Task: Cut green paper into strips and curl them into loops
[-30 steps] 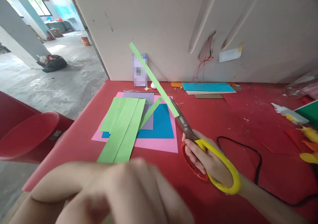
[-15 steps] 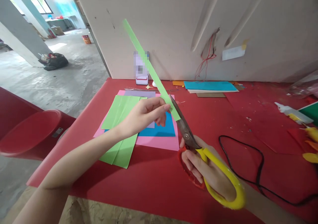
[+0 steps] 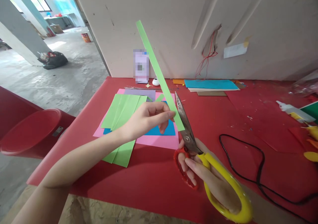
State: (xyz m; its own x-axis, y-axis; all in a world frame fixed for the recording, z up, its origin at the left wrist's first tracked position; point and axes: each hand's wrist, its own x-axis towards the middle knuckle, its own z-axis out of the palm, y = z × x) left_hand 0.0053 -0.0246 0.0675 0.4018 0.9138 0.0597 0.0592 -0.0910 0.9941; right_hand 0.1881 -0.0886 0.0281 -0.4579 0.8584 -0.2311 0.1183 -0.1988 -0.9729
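A long light-green paper strip [image 3: 157,70] is pinched near its lower end between the thumb and fingers of my left hand [image 3: 154,118]. It slants up and to the left, above the table. My right hand [image 3: 211,174] grips a pair of scissors [image 3: 190,139] with one yellow and one red handle. The blades point up beside the strip's lower end, and I cannot tell if they touch it. Beneath my left hand lie folded green paper sheets [image 3: 124,111], a blue sheet [image 3: 159,129] and a pink sheet [image 3: 154,143], with a lilac sheet [image 3: 139,92] behind.
A phone [image 3: 141,67] leans against the wall at the back of the red table [image 3: 149,181]. Blue paper strips [image 3: 211,84] lie along the wall. On the right are a black cord [image 3: 260,164] and a glue bottle [image 3: 294,111]. A red stool [image 3: 29,131] stands left.
The strip's top has swung right and its lower end has moved down and right with my left hand. A short green piece now shows on the papers. The scissors' handles have spread slightly.
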